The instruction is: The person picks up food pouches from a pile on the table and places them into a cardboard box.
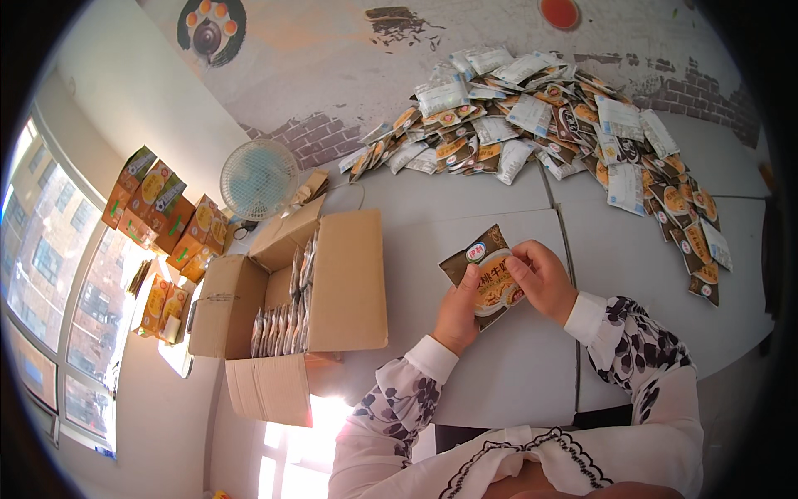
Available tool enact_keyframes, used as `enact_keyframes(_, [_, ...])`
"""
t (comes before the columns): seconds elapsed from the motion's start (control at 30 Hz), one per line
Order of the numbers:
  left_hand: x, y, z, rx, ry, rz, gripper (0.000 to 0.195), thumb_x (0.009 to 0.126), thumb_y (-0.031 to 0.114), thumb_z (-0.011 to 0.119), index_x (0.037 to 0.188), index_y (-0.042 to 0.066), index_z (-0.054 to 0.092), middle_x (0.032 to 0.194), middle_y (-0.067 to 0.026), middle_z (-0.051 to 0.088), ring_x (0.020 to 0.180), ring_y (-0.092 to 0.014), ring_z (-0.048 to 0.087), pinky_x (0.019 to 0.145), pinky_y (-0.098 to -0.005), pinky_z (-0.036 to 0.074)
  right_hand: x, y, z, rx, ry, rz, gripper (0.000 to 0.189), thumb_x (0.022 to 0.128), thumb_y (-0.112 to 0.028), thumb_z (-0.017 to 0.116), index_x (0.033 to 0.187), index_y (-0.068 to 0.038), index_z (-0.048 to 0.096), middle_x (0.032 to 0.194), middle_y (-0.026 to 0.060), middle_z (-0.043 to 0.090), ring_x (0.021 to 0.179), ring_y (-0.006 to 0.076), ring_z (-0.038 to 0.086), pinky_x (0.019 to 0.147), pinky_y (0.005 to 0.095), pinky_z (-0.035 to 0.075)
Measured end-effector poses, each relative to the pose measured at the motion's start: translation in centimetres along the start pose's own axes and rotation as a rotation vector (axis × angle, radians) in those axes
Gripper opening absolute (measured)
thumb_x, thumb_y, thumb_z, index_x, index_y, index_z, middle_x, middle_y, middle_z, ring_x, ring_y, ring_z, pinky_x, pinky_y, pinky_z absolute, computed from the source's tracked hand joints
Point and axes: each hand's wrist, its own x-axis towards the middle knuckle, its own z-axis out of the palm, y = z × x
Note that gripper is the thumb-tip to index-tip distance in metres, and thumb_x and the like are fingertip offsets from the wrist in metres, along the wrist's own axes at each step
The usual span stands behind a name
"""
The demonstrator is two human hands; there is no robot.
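Note:
Between my two hands is a brown and orange printed sachet [492, 293], its printed front facing up and tilted over the grey table [517, 380]. My left hand [457, 315] grips its lower left edge, with the thumb lying across the front. On the opposite side, my right hand [545, 277] pinches the right edge between thumb and fingers. To the left stands an open cardboard box [346, 280] with its flaps spread outward. Upright sachets [280, 327] fill part of it in packed rows. The fingers behind the held sachet are mostly hidden.
A heap of loose sachets [499, 118] curves across the back and right of the table. Behind the box are a fan [259, 181] and scissors [245, 229]. Orange printed cartons [156, 206] are stacked by the window [62, 268].

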Motion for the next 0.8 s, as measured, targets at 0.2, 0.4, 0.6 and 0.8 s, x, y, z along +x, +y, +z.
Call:
enact_keyframes(0.2, [0.8,-0.7,-0.3,0.209,0.169,0.107,0.039,0.099,0.035,0.055,0.119,0.001,0.05,0.111,-0.0078,0.06,0.097,-0.015,0.061,0.083,-0.0314,0.054,-0.4,1.2,0.5,0.193,-0.043,0.144,0.037,0.096,-0.036,0.06,0.083,-0.004,0.047,0.072,0.0,0.051,0.06,0.0047,0.045,0.051,0.0245,0.045])
enact_keyframes(0.4, [0.3,-1.0,1.3,0.225,0.232,0.089,0.034,0.1,0.031,0.054,0.117,0.001,0.051,0.107,-0.0058,0.062,0.094,-0.012,0.06,0.081,-0.0292,0.053,-0.8,0.8,1.0,0.242,-0.084,0.388,0.039,0.097,-0.038,0.058,0.089,0.0,0.052,0.077,0.0037,0.06,0.07,0.0082,0.058,0.061,0.0259,0.049])
enact_keyframes(0.6, [0.4,-1.7,0.5,0.354,0.158,0.163,0.034,0.101,0.031,0.052,0.116,0.001,0.052,0.108,-0.0054,0.062,0.095,-0.011,0.059,0.082,-0.0276,0.052,-1.0,-0.9,0.9,0.148,-0.095,0.192,0.032,0.1,-0.029,0.052,0.1,0.002,0.059,0.084,0.0073,0.067,0.074,0.0136,0.062,0.067,0.0302,0.05])
enact_keyframes(0.8, [0.3,-1.0,0.9,0.346,0.096,0.126,0.035,0.1,0.032,0.054,0.118,0.002,0.051,0.11,-0.0055,0.061,0.097,-0.012,0.059,0.084,-0.0283,0.051,-1.1,-1.6,0.7,0.122,-0.058,0.164,0.031,0.1,-0.027,0.051,0.099,0.002,0.059,0.083,0.008,0.066,0.074,0.0144,0.061,0.069,0.0312,0.05])
